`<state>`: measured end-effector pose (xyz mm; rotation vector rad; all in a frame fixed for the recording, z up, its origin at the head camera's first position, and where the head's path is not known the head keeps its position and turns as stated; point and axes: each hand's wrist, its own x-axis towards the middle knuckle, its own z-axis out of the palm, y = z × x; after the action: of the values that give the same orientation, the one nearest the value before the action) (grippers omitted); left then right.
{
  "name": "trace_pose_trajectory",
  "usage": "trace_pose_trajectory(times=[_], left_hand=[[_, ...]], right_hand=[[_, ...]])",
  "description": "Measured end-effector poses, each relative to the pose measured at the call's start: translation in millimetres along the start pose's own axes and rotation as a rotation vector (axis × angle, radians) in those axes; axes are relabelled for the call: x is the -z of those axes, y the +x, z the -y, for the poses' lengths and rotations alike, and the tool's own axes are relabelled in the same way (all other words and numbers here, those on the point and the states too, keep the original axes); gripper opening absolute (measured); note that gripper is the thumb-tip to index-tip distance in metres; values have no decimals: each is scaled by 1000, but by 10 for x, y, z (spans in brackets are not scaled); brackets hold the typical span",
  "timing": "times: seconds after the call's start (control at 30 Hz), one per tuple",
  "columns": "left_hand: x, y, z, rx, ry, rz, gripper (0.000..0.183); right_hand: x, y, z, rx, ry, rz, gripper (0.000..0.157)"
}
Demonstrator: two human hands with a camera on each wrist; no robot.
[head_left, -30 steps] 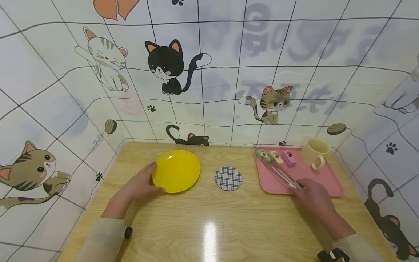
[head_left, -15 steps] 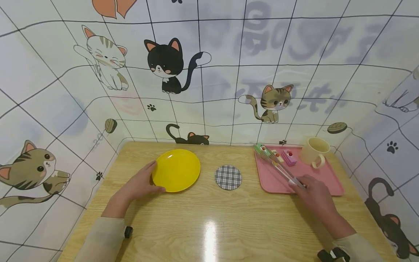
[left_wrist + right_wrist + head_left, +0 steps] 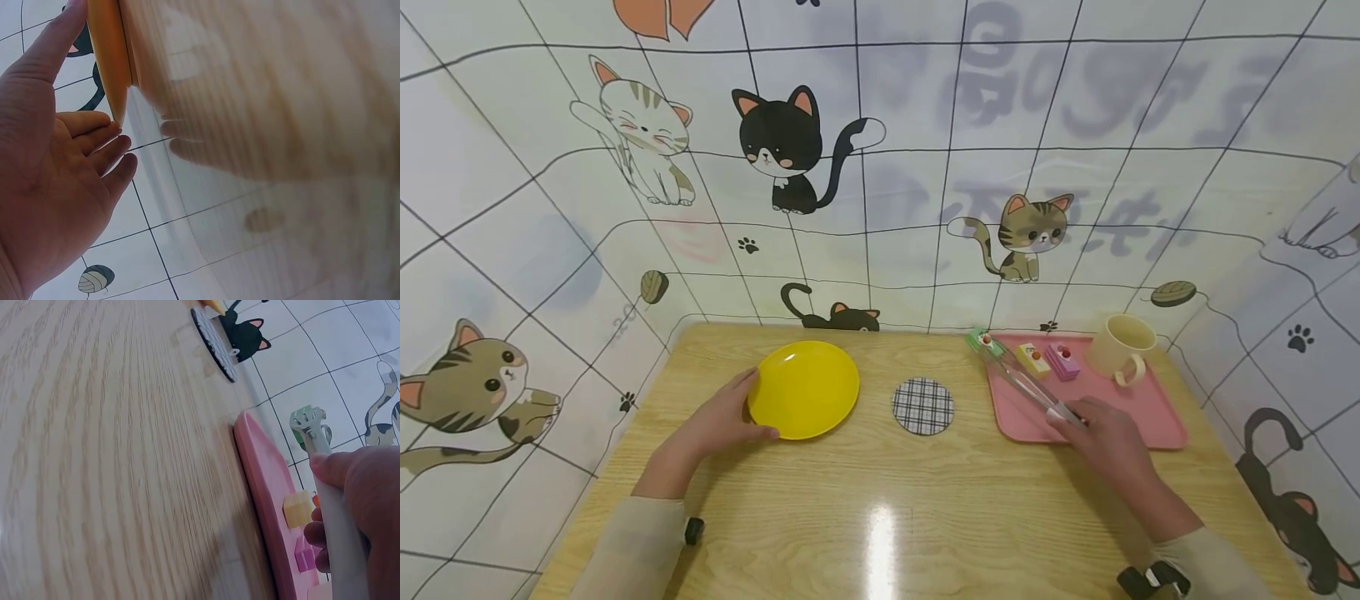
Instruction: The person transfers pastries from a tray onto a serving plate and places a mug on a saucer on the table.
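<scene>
The right hand (image 3: 1101, 433) grips a pair of tongs (image 3: 1018, 385), fingers and thumb curled round the handles, and the tips are clamped on a small green toy cake (image 3: 979, 340), which hangs in the air just past the far-left corner of the pink tray (image 3: 1138, 421). The lifting looks done, judging by the cake clear of the tray; the carry across and the setting down are left. Two more little cakes, a yellow one (image 3: 1032, 359) and a pink one (image 3: 1063, 362), lie on the tray just right of the tong tips, and a cream mug (image 3: 1122, 346) stands further right, at the tray's far corner. The left hand (image 3: 718, 421) rests on the wooden table (image 3: 880, 500) with fingers relaxed and nearly straight, thumb and fingertips touching the near-left rim of a yellow plate (image 3: 805, 387), which holds nothing. In the left wrist view the fingers lie loosely against the plate's edge without pinching it. A checked round coaster (image 3: 922, 407) lies between the two hands, just right of the plate. The green cake is well apart from the left hand, with the coaster and the plate in between.
</scene>
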<state>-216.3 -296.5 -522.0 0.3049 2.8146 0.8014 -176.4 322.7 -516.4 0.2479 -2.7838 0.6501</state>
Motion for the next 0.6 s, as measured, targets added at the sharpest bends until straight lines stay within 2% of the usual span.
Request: trace_pose_trajectory(times=[0.2,0.33,0.6], left_hand=[[1,17,8,-17,12,-6,126],[-2,23,1,-18,13,-3,125],[-4,8,16,-15,19,-6,124]], right_hand=[[-31,37,84,18,16,8,19],[-61,71,119,19,28,22,23],[-166,156,255,70,59,33,20]])
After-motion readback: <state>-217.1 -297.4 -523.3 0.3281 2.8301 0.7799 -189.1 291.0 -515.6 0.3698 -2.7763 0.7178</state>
